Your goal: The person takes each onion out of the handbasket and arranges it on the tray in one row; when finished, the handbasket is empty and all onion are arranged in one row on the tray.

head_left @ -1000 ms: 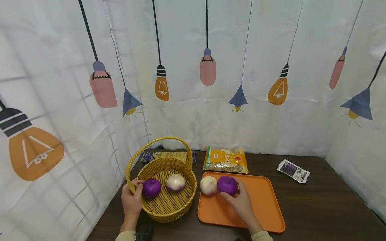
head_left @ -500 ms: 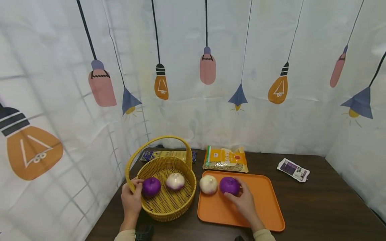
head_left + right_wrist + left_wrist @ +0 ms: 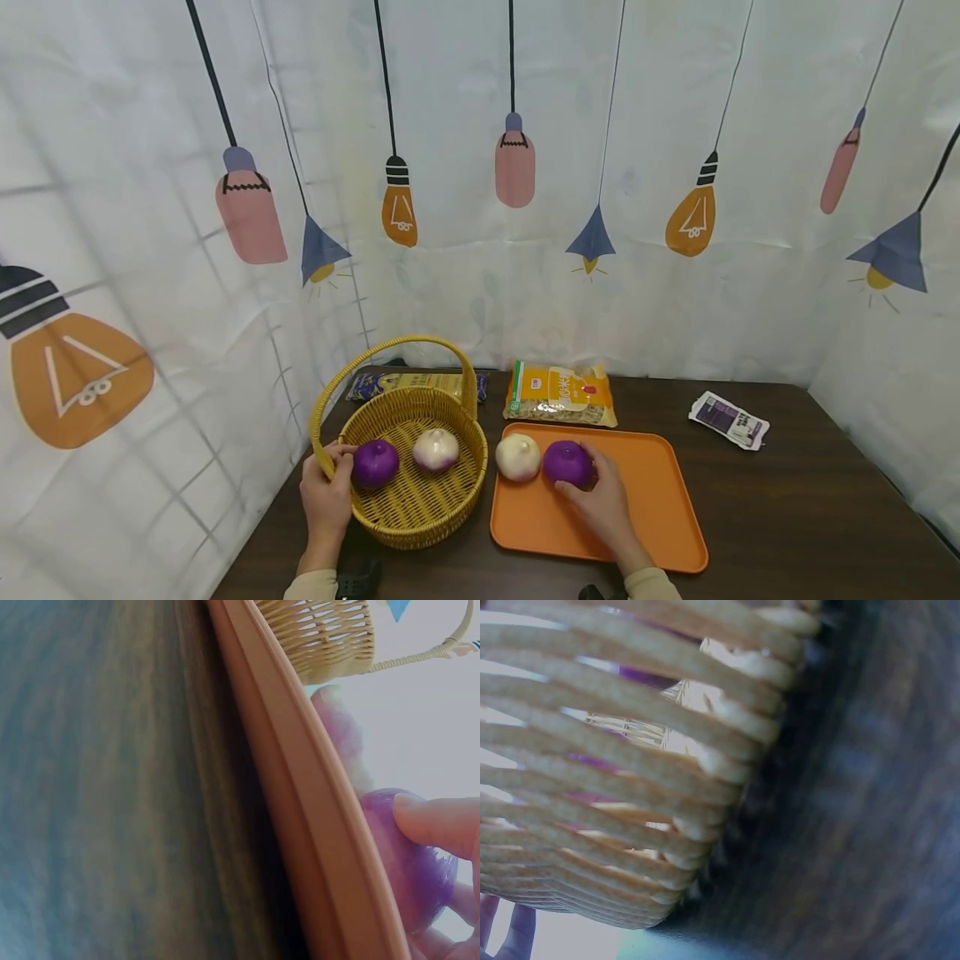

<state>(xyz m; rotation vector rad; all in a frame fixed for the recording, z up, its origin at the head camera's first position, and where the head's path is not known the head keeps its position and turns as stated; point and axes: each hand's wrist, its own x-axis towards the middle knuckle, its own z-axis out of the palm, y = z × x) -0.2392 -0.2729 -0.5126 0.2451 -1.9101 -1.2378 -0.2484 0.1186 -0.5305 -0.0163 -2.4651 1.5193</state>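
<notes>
In the head view a yellow wicker basket [image 3: 405, 537] stands at the left, holding a purple onion [image 3: 376, 463] and a white-and-purple bulb [image 3: 436, 450]. My left hand [image 3: 324, 504] grips the basket's left rim by the foot of its arched handle. On the orange tray [image 3: 652, 500] lies a white bulb [image 3: 517, 457]. Just right of it, my right hand [image 3: 606, 504] holds a second purple onion [image 3: 567, 462], low over or on the tray. The right wrist view shows the thumb [image 3: 439, 825] against this onion. Woven basket wall [image 3: 615, 765] fills much of the left wrist view.
Behind the tray lies a yellow-orange food packet [image 3: 561, 396]. A long blue-and-gold packet [image 3: 408, 385] sits behind the basket. At the right is a small purple-and-white sachet [image 3: 729, 420] on the dark wooden table [image 3: 810, 500]. A patterned curtain [image 3: 450, 292] encloses the back and sides.
The purple onion in my right hand moved slightly right, away from the white bulb, then a touch back left. A small gap now separates them. My left hand stays on the basket.
</notes>
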